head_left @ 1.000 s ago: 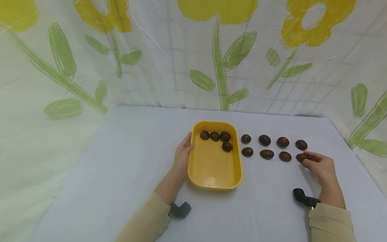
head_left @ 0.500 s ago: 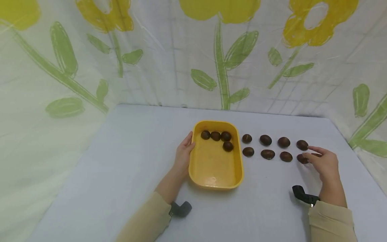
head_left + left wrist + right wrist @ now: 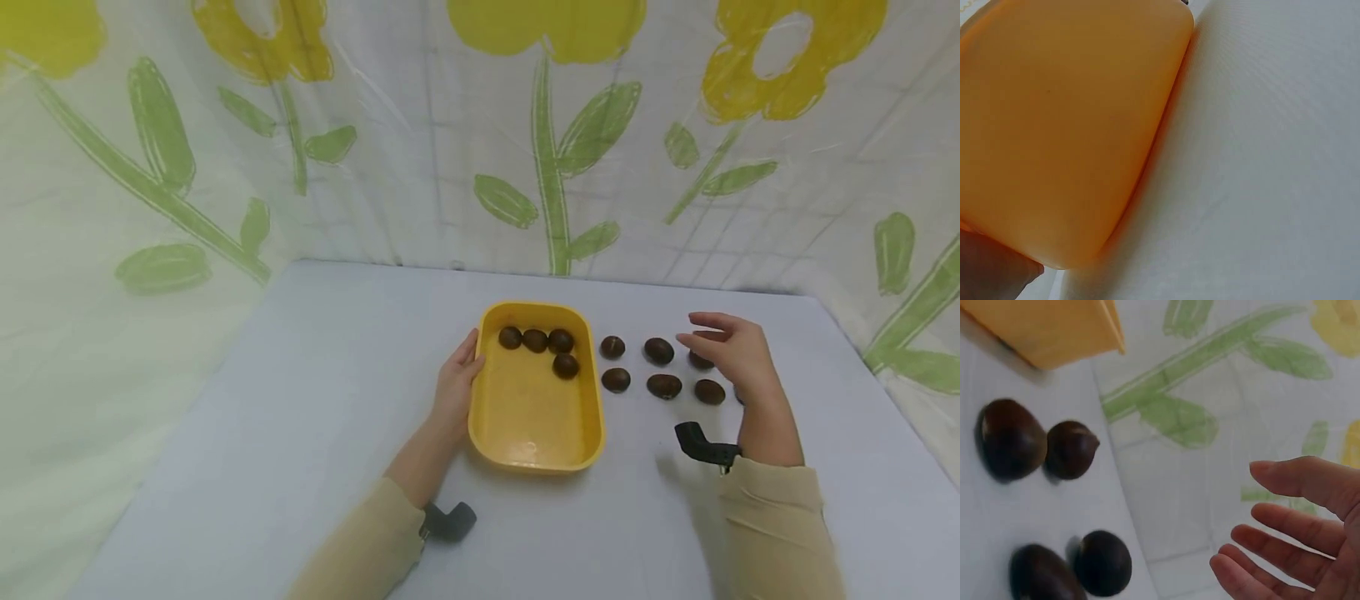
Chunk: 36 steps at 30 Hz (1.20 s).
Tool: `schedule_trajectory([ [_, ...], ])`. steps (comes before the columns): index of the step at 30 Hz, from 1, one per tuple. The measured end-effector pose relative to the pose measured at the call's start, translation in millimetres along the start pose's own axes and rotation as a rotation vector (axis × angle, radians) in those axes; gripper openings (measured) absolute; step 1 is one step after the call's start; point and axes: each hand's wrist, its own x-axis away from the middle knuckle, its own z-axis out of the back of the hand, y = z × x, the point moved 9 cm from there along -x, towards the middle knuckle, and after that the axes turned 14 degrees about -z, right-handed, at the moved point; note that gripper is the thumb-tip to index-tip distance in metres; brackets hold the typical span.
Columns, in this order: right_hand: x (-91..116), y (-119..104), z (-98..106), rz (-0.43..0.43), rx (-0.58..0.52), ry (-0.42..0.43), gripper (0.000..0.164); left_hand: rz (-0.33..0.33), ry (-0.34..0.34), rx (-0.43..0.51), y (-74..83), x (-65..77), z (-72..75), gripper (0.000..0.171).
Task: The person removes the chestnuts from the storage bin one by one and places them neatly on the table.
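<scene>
Currently, we grip the yellow tray (image 3: 525,425) containing four chestnuts (image 3: 565,366) with the left hand (image 3: 456,383), while the right hand (image 3: 738,354), fingers (image 3: 1297,529) parted and empty, hovers over two chestnut rows (image 3: 658,351) on the surface (image 3: 337,417), apparently at the reaching step, which calls next for a pinch.

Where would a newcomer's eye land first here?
Probably on the yellow tray near the head view's center, its left side held by the left hand. Next come the brown nuts in two rows right of it, and the big yellow flowers on the backdrop.
</scene>
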Motion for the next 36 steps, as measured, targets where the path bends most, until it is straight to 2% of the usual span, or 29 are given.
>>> schedule_trajectory([
  [8,20,-67,-59,0.165,0.132,-0.17,0.057,0.0,0.021,-0.003,0.6,0.6,3.3,0.051],
  [15,35,-108,-113,0.287,0.212,-0.301,0.048,-0.004,0.008,-0.022,1.5,-0.2,3.8,0.051],
  [21,35,-115,-155,0.294,0.338,-0.402,0.051,0.007,0.015,-0.022,-2.8,-0.2,4.6,0.051],
  [27,33,-113,-176,0.308,0.42,-0.435,0.045,0.002,0.006,-0.043,-2.0,-1.0,2.4,0.051],
  [36,38,-117,-187,0.375,0.555,-0.363,0.03,-0.004,0.006,-0.028,-0.5,-1.8,1.4,0.051],
])
